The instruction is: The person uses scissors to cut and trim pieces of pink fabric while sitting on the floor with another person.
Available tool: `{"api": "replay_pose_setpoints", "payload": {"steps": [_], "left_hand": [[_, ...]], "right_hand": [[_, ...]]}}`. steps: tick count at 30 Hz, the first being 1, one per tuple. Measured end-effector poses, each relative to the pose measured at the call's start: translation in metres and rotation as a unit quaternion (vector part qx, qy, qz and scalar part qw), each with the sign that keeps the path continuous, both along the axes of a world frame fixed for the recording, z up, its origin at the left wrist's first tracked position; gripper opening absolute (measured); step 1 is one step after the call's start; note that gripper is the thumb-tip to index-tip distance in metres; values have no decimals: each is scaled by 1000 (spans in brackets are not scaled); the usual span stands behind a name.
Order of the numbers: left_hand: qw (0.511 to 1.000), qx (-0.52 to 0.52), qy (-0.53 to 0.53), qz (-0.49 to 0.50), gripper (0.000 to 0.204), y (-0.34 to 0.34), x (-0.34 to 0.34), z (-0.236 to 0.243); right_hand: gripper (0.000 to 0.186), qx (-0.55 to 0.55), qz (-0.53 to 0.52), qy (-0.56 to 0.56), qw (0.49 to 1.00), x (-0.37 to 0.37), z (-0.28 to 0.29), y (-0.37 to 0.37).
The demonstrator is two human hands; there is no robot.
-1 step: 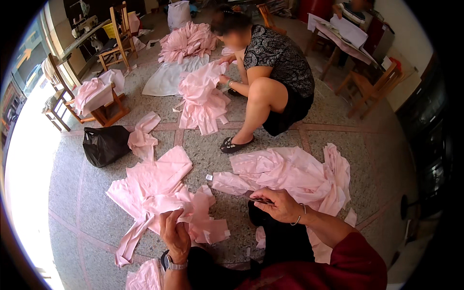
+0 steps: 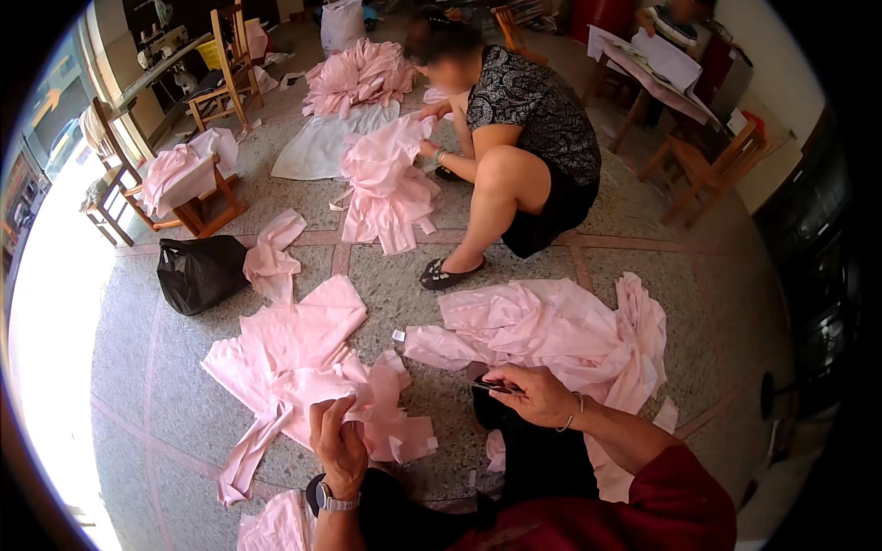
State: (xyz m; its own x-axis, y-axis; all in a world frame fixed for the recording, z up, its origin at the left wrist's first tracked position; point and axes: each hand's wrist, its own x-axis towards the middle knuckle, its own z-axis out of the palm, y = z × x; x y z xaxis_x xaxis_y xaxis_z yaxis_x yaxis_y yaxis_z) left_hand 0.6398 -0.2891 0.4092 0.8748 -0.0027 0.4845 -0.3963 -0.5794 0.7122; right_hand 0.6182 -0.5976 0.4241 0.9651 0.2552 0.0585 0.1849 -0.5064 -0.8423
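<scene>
Pinched in the fingers of my left hand (image 2: 338, 445) is the near edge of a pink cloth garment (image 2: 299, 326), which spreads over the floor in front of me. My right hand (image 2: 535, 397) is closed around small dark metal thread snips (image 2: 501, 387); their tips point left, and the palm hides the rest. The snips are apart from the cloth in my left hand. Just beyond my right hand, a second heap of pink cloth (image 2: 542, 317) lies crumpled. A small white tag (image 2: 399, 336) rests on the floor between the two heaps.
Ahead, a crouching person (image 2: 533, 110) handles another pink garment (image 2: 390, 188). A black plastic bag (image 2: 199, 274) stands at the left, near a wooden stool draped with pink cloth (image 2: 188, 170). Farther back are a pink pile (image 2: 358, 78), wooden chairs and a sewing machine (image 2: 165, 46).
My right hand has turned slightly, so the snips now show more edge-on. My left hand has shifted a little, still pinching the cloth. The heaps lie as before.
</scene>
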Motion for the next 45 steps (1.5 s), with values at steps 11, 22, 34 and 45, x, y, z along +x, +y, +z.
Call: {"api": "replay_pose_setpoints", "payload": {"steps": [11, 22, 34, 45], "left_hand": [[994, -24, 72, -73, 37, -5, -5, -64], [983, -58, 136, -113, 33, 2, 5, -72], [991, -88, 91, -50, 33, 23, 11, -77], [988, -86, 103, -71, 33, 17, 12, -76]], "right_hand": [[25, -97, -74, -71, 990, -29, -58, -6], [15, -87, -133, -38, 986, -19, -62, 3], [13, -70, -142, -12, 987, -12, -65, 18], [14, -99, -137, -34, 985, -14, -61, 19]]}}
